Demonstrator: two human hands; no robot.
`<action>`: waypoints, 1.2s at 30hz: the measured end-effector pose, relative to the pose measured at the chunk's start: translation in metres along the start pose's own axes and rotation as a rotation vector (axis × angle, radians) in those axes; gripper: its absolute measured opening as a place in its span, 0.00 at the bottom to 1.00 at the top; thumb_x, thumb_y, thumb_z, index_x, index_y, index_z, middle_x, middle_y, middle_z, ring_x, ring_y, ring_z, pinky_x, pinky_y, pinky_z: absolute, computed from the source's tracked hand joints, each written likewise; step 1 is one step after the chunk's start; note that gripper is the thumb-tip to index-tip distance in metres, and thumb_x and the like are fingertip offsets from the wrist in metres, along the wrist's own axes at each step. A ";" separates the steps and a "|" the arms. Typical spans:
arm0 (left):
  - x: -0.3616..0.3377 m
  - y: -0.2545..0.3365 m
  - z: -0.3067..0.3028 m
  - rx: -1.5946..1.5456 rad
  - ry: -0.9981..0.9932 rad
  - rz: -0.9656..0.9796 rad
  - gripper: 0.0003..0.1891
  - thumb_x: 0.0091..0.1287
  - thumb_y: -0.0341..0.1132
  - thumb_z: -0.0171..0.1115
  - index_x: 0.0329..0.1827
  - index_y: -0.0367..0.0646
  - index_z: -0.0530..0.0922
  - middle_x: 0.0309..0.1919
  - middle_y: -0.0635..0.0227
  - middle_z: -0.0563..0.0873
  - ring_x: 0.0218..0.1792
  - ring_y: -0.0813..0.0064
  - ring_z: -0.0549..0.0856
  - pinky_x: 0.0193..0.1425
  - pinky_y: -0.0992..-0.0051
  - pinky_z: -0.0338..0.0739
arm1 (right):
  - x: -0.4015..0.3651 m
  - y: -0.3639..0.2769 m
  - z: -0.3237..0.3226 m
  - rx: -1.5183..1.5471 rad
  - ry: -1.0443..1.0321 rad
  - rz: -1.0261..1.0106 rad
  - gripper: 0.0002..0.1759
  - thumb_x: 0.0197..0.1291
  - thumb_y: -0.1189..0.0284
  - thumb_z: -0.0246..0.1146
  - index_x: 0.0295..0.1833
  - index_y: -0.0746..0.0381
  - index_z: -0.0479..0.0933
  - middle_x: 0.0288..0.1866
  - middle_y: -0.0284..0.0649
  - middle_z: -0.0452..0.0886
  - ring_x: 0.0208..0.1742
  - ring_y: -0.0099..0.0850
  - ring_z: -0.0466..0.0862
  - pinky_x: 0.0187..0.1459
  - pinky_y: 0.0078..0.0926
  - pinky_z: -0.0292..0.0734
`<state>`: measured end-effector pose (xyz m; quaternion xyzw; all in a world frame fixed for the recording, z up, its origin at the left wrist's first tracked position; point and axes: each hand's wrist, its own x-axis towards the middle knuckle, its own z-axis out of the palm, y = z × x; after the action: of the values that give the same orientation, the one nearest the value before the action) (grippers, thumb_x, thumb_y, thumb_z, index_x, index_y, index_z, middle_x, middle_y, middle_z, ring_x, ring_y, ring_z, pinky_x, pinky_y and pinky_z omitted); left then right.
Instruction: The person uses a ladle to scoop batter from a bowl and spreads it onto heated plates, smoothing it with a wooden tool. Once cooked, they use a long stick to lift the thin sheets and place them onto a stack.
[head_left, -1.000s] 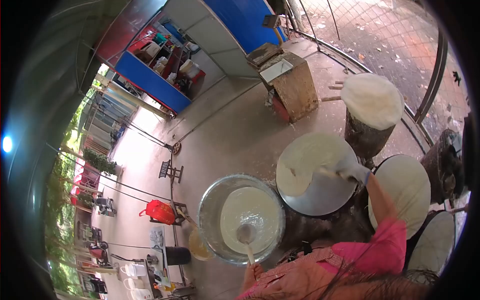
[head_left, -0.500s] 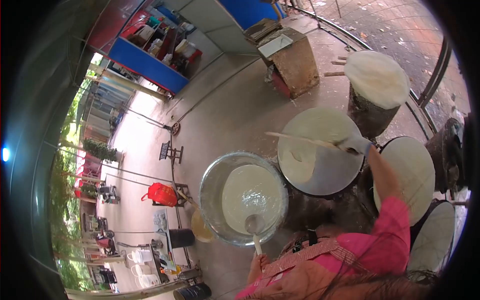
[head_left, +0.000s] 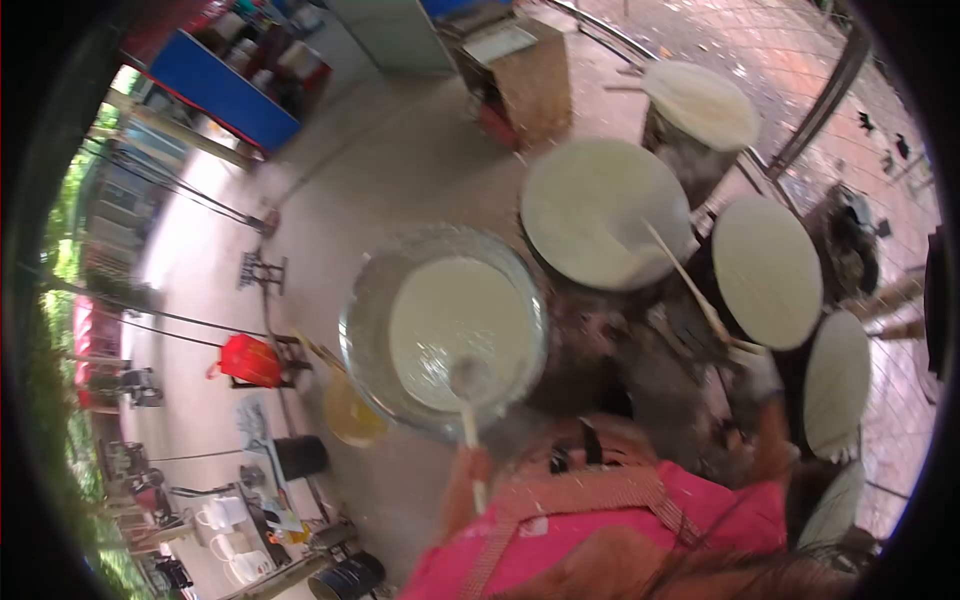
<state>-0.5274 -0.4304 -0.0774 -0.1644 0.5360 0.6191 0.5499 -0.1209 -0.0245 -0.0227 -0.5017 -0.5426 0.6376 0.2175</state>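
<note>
My bare left hand point(head_left: 472, 466) is closed on the handle of a ladle point(head_left: 467, 380). The ladle's bowl rests at the near side of white batter point(head_left: 465, 315) in a large metal pot point(head_left: 362, 325). My right hand point(head_left: 760, 374), in a pale glove, grips a long wooden stick point(head_left: 688, 282). The stick's far end points over the near right part of a round griddle point(head_left: 600, 205), whose top is covered by a pale layer of batter. Motion blur hides whether the stick touches that layer.
Several more round pale-topped griddles stand at the right, among them a near one point(head_left: 767, 272) and one by the edge point(head_left: 838, 385). A drum with a pale sheet point(head_left: 703, 105) stands behind. A brown box point(head_left: 535, 95), a red bag point(head_left: 250, 360) and a yellow basin point(head_left: 352, 408) are around.
My right hand has drawn back from the griddle toward my body with the stick. The pale layer now covers the grey part of the griddle. The view has shifted; the ladle stays in the pot.
</note>
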 end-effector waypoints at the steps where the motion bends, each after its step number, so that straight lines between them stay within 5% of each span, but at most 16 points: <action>1: 0.000 0.006 -0.013 -0.038 -0.045 -0.174 0.13 0.67 0.34 0.48 0.21 0.50 0.62 0.12 0.78 0.62 0.09 0.83 0.59 0.11 0.81 0.52 | -0.014 -0.006 0.055 0.014 0.119 0.134 0.17 0.55 0.75 0.61 0.50 0.71 0.78 0.40 0.38 0.81 0.35 0.22 0.78 0.37 0.19 0.73; 2: 0.012 0.021 -0.019 -0.065 -0.114 -0.305 0.14 0.66 0.33 0.49 0.21 0.50 0.62 0.12 0.78 0.61 0.08 0.83 0.58 0.10 0.81 0.52 | 0.004 0.060 0.082 -0.555 0.124 -0.284 0.14 0.56 0.73 0.63 0.47 0.67 0.80 0.38 0.35 0.82 0.35 0.21 0.77 0.38 0.20 0.74; 3: 0.011 0.025 -0.018 -0.061 -0.146 -0.289 0.14 0.66 0.33 0.49 0.21 0.50 0.62 0.12 0.78 0.61 0.08 0.83 0.58 0.10 0.81 0.52 | 0.012 0.062 0.146 -0.018 0.220 -0.144 0.12 0.54 0.72 0.66 0.45 0.63 0.82 0.35 0.33 0.82 0.35 0.20 0.78 0.39 0.20 0.74; 4: 0.001 0.031 -0.017 -0.028 -0.111 -0.257 0.13 0.66 0.33 0.50 0.21 0.50 0.62 0.11 0.78 0.61 0.07 0.83 0.58 0.09 0.80 0.52 | 0.021 0.064 0.196 -0.047 0.259 -0.117 0.14 0.50 0.74 0.69 0.44 0.64 0.82 0.33 0.31 0.82 0.35 0.19 0.77 0.39 0.19 0.73; 7: -0.011 0.038 -0.029 -0.083 -0.093 -0.251 0.11 0.66 0.32 0.50 0.24 0.48 0.63 0.12 0.77 0.59 0.07 0.84 0.59 0.07 0.81 0.51 | 0.043 0.047 0.282 -0.576 0.320 -0.280 0.14 0.55 0.60 0.62 0.40 0.58 0.82 0.34 0.47 0.83 0.36 0.41 0.83 0.40 0.34 0.76; 11: -0.041 0.044 -0.046 -0.426 -0.533 -0.308 0.04 0.67 0.32 0.48 0.41 0.50 0.71 0.13 0.76 0.60 0.09 0.84 0.60 0.07 0.84 0.55 | 0.010 0.050 0.240 -0.866 0.490 -0.270 0.13 0.59 0.56 0.56 0.42 0.49 0.80 0.31 0.44 0.81 0.32 0.47 0.81 0.37 0.43 0.75; 12: -0.049 0.042 -0.051 -0.419 -0.607 -0.268 0.13 0.67 0.31 0.47 0.53 0.57 0.68 0.15 0.74 0.61 0.09 0.84 0.61 0.07 0.84 0.56 | -0.001 0.051 0.223 -0.908 0.460 -0.090 0.15 0.58 0.57 0.56 0.44 0.52 0.79 0.31 0.47 0.81 0.34 0.47 0.80 0.38 0.44 0.75; 13: -0.058 0.043 -0.052 -0.415 -0.678 -0.232 0.23 0.67 0.29 0.47 0.64 0.63 0.65 0.16 0.73 0.62 0.10 0.84 0.62 0.07 0.84 0.57 | -0.006 0.064 0.205 -0.897 0.514 -0.173 0.14 0.59 0.58 0.56 0.43 0.54 0.80 0.31 0.47 0.81 0.34 0.47 0.81 0.38 0.41 0.75; 16: -0.083 0.046 -0.036 -0.388 -0.868 -0.125 0.35 0.66 0.27 0.47 0.73 0.71 0.49 0.19 0.71 0.64 0.13 0.83 0.64 0.10 0.84 0.60 | -0.004 0.047 0.210 -0.537 0.576 -0.169 0.14 0.58 0.61 0.57 0.41 0.57 0.82 0.33 0.50 0.82 0.37 0.46 0.81 0.40 0.36 0.76; 19: -0.080 0.039 -0.022 -0.463 -0.770 -0.119 0.34 0.65 0.26 0.48 0.72 0.68 0.53 0.20 0.70 0.64 0.16 0.82 0.65 0.13 0.83 0.63 | 0.038 0.033 0.266 -0.233 0.484 -0.363 0.15 0.56 0.60 0.58 0.43 0.56 0.82 0.35 0.49 0.82 0.39 0.44 0.83 0.42 0.34 0.76; 21: -0.073 0.032 -0.017 -0.486 -0.805 -0.125 0.35 0.65 0.26 0.48 0.72 0.71 0.52 0.19 0.71 0.63 0.18 0.82 0.65 0.16 0.82 0.65 | 0.024 0.019 0.248 -0.458 0.425 -0.294 0.15 0.56 0.60 0.58 0.43 0.55 0.82 0.35 0.49 0.82 0.39 0.43 0.83 0.42 0.34 0.76; 24: -0.071 0.031 -0.018 -0.544 -0.686 -0.189 0.22 0.65 0.28 0.49 0.62 0.53 0.65 0.18 0.72 0.63 0.16 0.82 0.64 0.15 0.83 0.62 | 0.019 0.047 0.205 -0.554 0.400 -0.205 0.14 0.58 0.58 0.57 0.43 0.53 0.82 0.34 0.49 0.82 0.38 0.43 0.83 0.40 0.36 0.76; 26: -0.074 0.028 -0.017 -0.406 -0.766 -0.086 0.04 0.65 0.30 0.49 0.40 0.41 0.68 0.17 0.74 0.62 0.15 0.83 0.63 0.14 0.84 0.60 | 0.026 0.055 0.164 -0.807 0.492 -0.213 0.14 0.58 0.58 0.57 0.42 0.54 0.82 0.34 0.49 0.82 0.36 0.45 0.82 0.38 0.38 0.76; 29: -0.044 0.017 -0.031 -0.464 -0.893 -0.263 0.08 0.65 0.31 0.49 0.28 0.43 0.61 0.17 0.74 0.63 0.14 0.85 0.63 0.14 0.84 0.59 | 0.031 0.008 0.175 -0.554 0.597 -0.189 0.15 0.56 0.59 0.58 0.42 0.56 0.81 0.36 0.51 0.81 0.40 0.47 0.81 0.41 0.41 0.75; 34: -0.046 0.025 0.010 -0.546 -0.418 -0.312 0.13 0.70 0.33 0.45 0.24 0.44 0.62 0.15 0.76 0.58 0.12 0.86 0.57 0.12 0.83 0.55 | 0.033 0.028 0.206 -0.796 0.363 -0.237 0.16 0.55 0.55 0.59 0.41 0.52 0.81 0.35 0.48 0.82 0.38 0.47 0.82 0.43 0.41 0.76; 36: -0.032 0.024 -0.003 -0.457 -0.543 -0.299 0.11 0.70 0.32 0.45 0.26 0.44 0.62 0.16 0.76 0.59 0.13 0.86 0.58 0.12 0.83 0.55 | 0.053 0.055 0.153 -0.816 0.446 -0.217 0.15 0.56 0.55 0.58 0.41 0.53 0.81 0.33 0.46 0.83 0.36 0.44 0.83 0.41 0.39 0.77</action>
<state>-0.5386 -0.4448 -0.0416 -0.1892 0.1893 0.6565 0.7053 -0.2617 -0.0705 -0.1081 -0.6112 -0.7380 0.2227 0.1793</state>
